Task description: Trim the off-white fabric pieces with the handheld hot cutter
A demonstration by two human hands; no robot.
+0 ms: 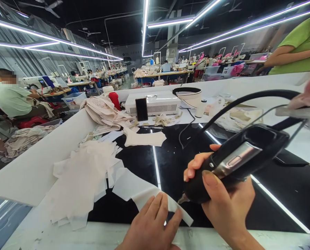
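Note:
My left hand [153, 222] lies flat with fingers spread on a cream fabric piece [138, 184], pressing it to the glossy black work surface [170, 166]. My right hand [228, 205] is wrapped round a black corded handheld tool [249, 152] with a silver panel and a button. Its small tip points down at the fabric's right edge, near my left fingers; whether it touches I cannot tell. To the left is a loose heap of pale cut pieces [76, 180]. Another cut piece [144, 137] rests farther back.
At the back stand a white vented box [153, 102], a phone [141, 109] leaning on it and a stack of printed fabric [103, 107]. The tool's thick cable [235, 100] arches to the right. A person in green [298, 45] stands at right; another sits at left.

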